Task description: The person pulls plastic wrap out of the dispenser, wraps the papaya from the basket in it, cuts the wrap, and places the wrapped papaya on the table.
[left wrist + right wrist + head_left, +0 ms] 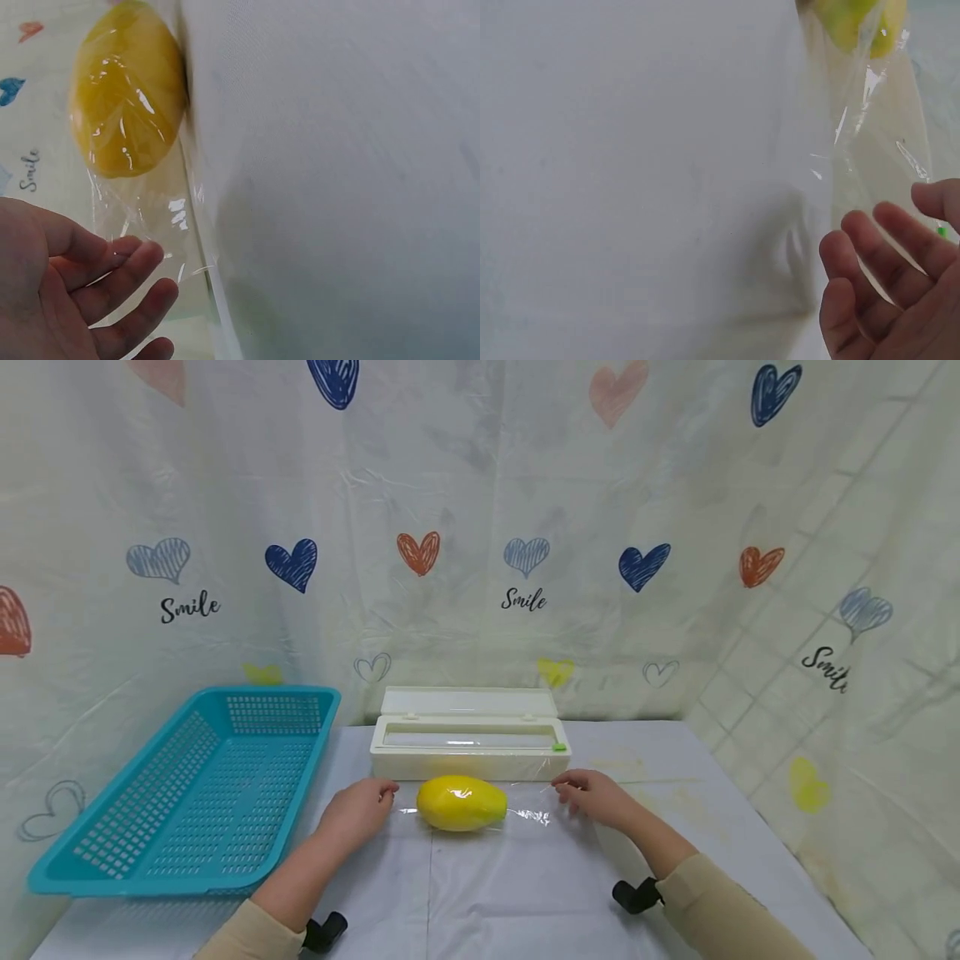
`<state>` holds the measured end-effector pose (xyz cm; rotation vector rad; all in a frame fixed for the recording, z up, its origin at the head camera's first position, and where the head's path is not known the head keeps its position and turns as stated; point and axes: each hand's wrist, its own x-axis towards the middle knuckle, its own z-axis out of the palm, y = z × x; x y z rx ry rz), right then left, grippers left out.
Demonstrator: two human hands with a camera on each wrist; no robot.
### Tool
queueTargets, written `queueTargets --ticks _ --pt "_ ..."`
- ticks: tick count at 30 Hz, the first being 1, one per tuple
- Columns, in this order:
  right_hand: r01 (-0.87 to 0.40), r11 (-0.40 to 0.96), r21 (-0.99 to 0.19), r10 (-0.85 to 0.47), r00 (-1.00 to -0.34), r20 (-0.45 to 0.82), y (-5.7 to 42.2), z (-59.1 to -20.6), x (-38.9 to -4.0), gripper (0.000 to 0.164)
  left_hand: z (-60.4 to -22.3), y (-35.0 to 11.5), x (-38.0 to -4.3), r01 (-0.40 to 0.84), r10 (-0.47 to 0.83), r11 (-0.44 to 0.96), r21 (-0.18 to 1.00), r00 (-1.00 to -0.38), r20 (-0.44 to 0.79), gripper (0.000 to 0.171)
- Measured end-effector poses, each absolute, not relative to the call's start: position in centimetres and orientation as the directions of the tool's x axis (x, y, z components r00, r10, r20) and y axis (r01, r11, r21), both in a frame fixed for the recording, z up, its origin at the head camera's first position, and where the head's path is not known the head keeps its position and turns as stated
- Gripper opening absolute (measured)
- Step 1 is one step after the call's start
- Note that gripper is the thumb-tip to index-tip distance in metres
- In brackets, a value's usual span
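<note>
A yellow papaya (459, 804) with a greenish right end lies on its side on the table, covered by clear cling film (531, 816) that sticks out past both ends. To its left is my left hand (358, 812); in the left wrist view the thumb and index finger pinch the edge of the film (146, 206). My right hand (597, 797) is beside the film on the other side. Its fingers (859, 232) are loosely bent and spread, the thumb apart from them. Just behind the papaya stands a white cling film dispenser (471, 766), lid raised.
A large turquoise plastic basket (300, 827) stands on the left of the table. On the dispenser's right end sits a green slider (559, 747). A white cloth (510, 893) covers the table, and a heart-printed curtain (465, 635) hangs behind and to the right.
</note>
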<state>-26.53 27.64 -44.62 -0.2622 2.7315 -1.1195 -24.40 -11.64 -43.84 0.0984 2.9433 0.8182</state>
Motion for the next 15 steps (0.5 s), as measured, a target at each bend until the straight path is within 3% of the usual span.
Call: queueTargets --ticks 7,12,15 --pt "-0.038 0.752 -0.658 -0.104 -0.993 -0.062 28.0 -44.6 -27.1 0.023 -43.8 -12.1 -24.3 0.021 0.043 0.871 0.491 -0.999 -0.033 0.037" --pt "-0.205 0.86 -0.468 -0.189 -0.979 0.083 26.7 -43.8 -26.3 0.021 -43.4 -12.2 -24.1 0.161 0.148 0.846 0.509 -0.987 0.065 0.039" --pt "-0.373 0.877 -0.302 -0.322 -0.924 0.208 25.6 -43.7 -25.5 0.021 -43.1 -11.9 -23.8 0.297 0.261 0.825 0.481 -0.955 0.142 0.041"
